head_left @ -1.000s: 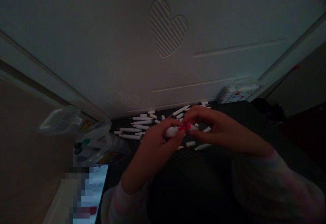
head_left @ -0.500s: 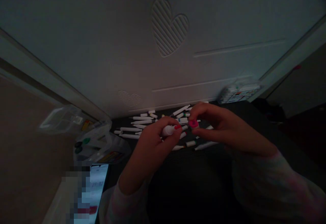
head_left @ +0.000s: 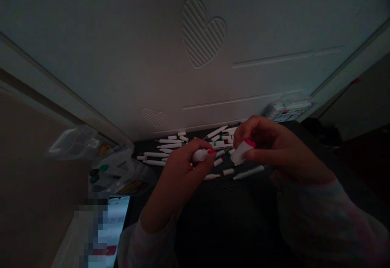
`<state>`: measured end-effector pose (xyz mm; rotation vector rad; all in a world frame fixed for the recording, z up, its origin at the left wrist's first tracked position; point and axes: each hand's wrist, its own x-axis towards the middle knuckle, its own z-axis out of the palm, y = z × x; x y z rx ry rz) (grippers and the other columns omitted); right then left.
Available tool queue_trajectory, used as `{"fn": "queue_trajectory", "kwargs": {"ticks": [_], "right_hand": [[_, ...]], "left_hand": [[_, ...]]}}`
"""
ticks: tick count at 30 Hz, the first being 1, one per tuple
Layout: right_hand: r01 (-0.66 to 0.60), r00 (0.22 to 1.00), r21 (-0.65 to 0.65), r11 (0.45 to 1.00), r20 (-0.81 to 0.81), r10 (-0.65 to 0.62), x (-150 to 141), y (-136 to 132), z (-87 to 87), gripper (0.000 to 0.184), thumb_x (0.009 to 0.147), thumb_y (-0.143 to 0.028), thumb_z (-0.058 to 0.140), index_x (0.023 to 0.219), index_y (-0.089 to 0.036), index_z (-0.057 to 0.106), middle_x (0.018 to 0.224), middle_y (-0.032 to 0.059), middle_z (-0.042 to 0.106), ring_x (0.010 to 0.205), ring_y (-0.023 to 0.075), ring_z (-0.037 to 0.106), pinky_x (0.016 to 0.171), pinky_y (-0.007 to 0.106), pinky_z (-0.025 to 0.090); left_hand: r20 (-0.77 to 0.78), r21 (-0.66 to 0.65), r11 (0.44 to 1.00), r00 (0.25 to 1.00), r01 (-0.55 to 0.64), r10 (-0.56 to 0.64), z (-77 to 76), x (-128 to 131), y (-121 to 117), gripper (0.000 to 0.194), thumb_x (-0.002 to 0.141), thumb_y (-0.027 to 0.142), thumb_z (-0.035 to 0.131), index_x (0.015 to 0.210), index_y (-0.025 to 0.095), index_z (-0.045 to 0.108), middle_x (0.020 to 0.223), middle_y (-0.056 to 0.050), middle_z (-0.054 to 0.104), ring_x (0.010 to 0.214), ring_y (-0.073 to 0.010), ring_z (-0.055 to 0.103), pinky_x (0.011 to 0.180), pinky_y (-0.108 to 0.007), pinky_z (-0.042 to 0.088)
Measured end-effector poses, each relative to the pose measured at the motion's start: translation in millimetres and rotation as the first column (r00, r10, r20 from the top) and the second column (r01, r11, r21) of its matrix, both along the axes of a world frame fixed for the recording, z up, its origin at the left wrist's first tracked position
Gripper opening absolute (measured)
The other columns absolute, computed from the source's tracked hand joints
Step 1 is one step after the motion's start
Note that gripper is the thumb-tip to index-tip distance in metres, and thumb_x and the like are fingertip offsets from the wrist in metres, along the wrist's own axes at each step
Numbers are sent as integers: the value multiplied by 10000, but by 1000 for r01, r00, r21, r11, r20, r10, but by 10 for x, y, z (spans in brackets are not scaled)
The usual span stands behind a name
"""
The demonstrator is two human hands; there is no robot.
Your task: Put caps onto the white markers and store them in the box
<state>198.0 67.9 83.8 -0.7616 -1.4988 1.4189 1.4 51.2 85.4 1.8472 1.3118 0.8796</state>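
Observation:
My left hand (head_left: 185, 166) is closed around a white marker (head_left: 201, 155), whose bare red tip points right. To its right, my right hand (head_left: 268, 146) pinches a white marker cap (head_left: 242, 152) with a pink-red end between thumb and fingers. The cap is tilted and apart from the red tip. Under and behind both hands lie several loose white markers (head_left: 170, 141) and caps, some uncapped. One grey-white marker (head_left: 248, 173) lies just below the right hand, beside a loose cap (head_left: 228, 171).
On the left stands an open clear plastic case (head_left: 141, 174) with a few dark green and black-ended markers inside. A lit phone (head_left: 117, 219) lies nearer on the left. A clear case of markers (head_left: 292, 110) stands at back right, against a white panel (head_left: 122, 57) with embossed hearts.
My right hand has turned the cap, so its white side now shows and its pink-red end faces up and right. The cap is slightly farther from the marker. My left hand has barely moved.

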Motion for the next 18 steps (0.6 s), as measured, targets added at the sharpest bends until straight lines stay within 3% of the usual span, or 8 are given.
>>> {"fn": "queue_trajectory", "kwargs": {"ticks": [8,13,18], "right_hand": [[-98,985,-101,990,-151,82,44,10,-13,187,674,-173,736,786,-227,595,785,-23,643,685,100,620,613,197,505],[-197,962,-144,970,-220,162,35,7,-22,157,722,-159,702,804,-219,582,789,-37,667,642,68,633,590,156,492],[-254,949,-115,960,-224,224,41,-7,-45,88,797,-191,631,869,-213,584,784,-22,675,643,71,629,610,170,480]], "left_hand": [[-63,61,997,997,-41,44,29,-8,-17,125,808,252,535,725,177,590,593,63,552,523,-69,468,482,-187,329],[-124,204,977,989,-53,79,13,-8,-14,138,795,229,536,670,174,559,539,69,501,474,-68,426,471,-197,317],[-210,378,922,962,-84,174,21,-2,-31,213,797,239,534,599,172,492,563,50,507,530,-86,456,507,-215,322]]}}
